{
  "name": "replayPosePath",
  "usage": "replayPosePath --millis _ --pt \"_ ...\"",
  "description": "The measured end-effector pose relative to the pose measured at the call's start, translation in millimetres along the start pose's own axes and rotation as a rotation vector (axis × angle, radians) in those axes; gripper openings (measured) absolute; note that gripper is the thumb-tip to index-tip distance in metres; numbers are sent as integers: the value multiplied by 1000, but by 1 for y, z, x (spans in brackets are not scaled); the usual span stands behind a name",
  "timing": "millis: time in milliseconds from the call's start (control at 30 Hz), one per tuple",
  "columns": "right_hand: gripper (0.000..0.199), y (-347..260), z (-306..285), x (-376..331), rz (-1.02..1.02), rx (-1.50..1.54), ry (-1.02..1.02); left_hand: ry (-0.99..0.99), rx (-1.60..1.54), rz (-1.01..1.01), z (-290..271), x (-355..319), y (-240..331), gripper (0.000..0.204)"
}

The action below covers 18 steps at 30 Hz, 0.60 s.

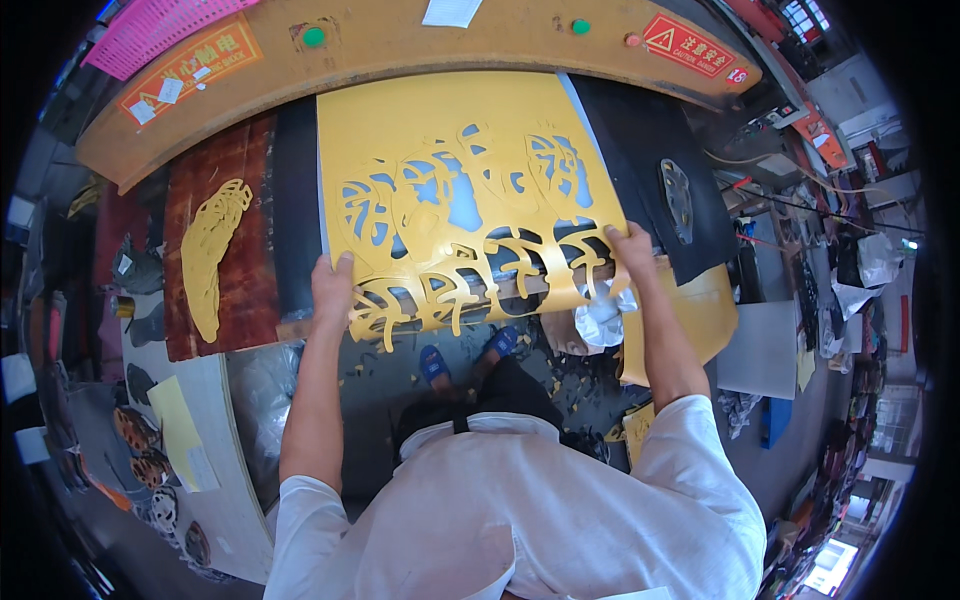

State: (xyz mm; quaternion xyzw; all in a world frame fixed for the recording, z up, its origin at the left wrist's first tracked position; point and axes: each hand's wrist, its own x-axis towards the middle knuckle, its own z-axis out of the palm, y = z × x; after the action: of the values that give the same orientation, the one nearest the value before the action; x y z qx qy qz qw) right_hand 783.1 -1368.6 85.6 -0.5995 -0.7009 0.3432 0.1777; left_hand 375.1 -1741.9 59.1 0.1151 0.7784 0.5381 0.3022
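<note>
A large yellow sheet lies on the work table beneath the machine's beam, its near part overhanging the table edge. Sandal-like strap shapes are cut through it in two rows, and a pale layer shows through the far openings. My left hand grips the sheet's near left corner, thumb on top. On the opposite side my right hand pinches the right edge. Both hands are closed on the sheet. Right of it, a metal cutting die shaped like a shoe upper rests on a black mat.
Left of the sheet, stacked yellow cut pieces lie on a reddish-brown board. The machine's orange beam spans the far side, with green buttons. Another yellow sheet hangs at right. Scraps litter the floor.
</note>
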Motion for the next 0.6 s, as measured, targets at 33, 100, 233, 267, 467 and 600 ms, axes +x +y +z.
replayPosePath --millis 33,100,233,267,467,600 --pt "51 -1 -15 -8 47 279 -145 -34 12 7 -9 -13 6 32" --pt "43 10 -51 -56 32 287 -270 -84 56 75 -30 -61 0 32" --pt "59 63 -107 -172 332 721 -596 -298 30 -352 -81 -159 -53 35" --pt "60 75 -103 -170 385 747 -636 -290 -15 -323 -86 -156 -65 33" --pt "50 102 -47 -108 415 691 -625 -121 -211 -292 -62 -98 -77 31" --pt "44 96 -21 -90 385 669 -482 -4 -83 -281 -62 -95 -51 32"
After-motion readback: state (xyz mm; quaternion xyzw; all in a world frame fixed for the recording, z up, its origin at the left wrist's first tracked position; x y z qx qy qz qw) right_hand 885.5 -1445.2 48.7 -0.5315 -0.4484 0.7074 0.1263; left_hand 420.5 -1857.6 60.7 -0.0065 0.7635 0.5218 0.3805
